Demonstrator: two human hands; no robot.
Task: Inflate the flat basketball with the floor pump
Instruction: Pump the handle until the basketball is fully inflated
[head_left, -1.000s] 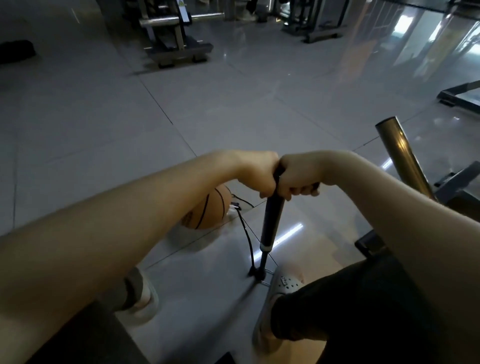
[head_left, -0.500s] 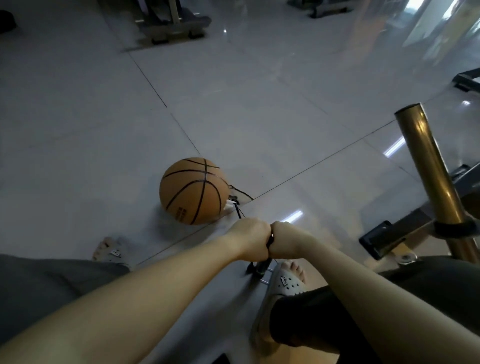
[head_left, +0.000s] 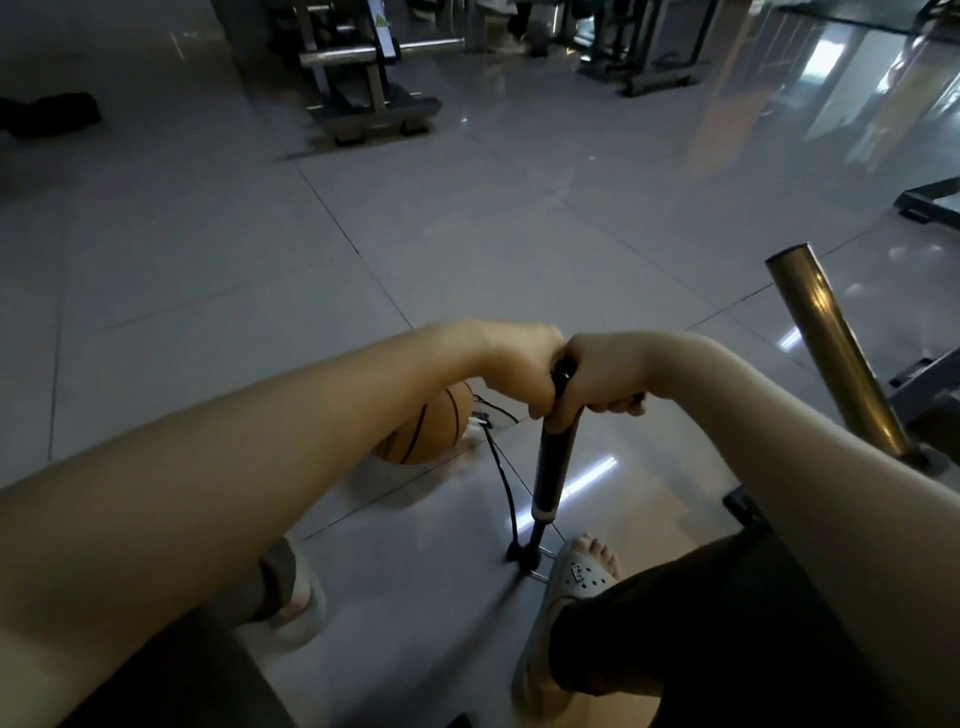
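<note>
The basketball (head_left: 431, 431) lies on the floor (head_left: 467, 234) left of the pump, its near side hidden behind the left forearm. The part that shows looks round, but how firm it is cannot be told. A thin black hose (head_left: 503, 467) runs from its right side down to the pump's base.

The pump barrel (head_left: 553, 462) stands nearly upright, leaning a little to the right at the top, with a thin rod exposed below it, so this looks like the top of a stroke. The left hand (head_left: 519, 364) and right hand (head_left: 602, 374) are both curled tight round the handle, knuckles touching over the shaft. The right foot (head_left: 582, 571), in a pale sandal, sits at the wire foot bracket (head_left: 543, 566); whether it presses on it is unclear.

To pump well, drive straight down the line of the shaft with even weight from both hands, so the rod does not bend sideways. Keep the foot firmly on the bracket. Watch that the hose stays slack and the ball does not roll, or the needle may pull out.

A brass-coloured tube (head_left: 831, 353) slants up just to the right; keep the right elbow off it.
</note>
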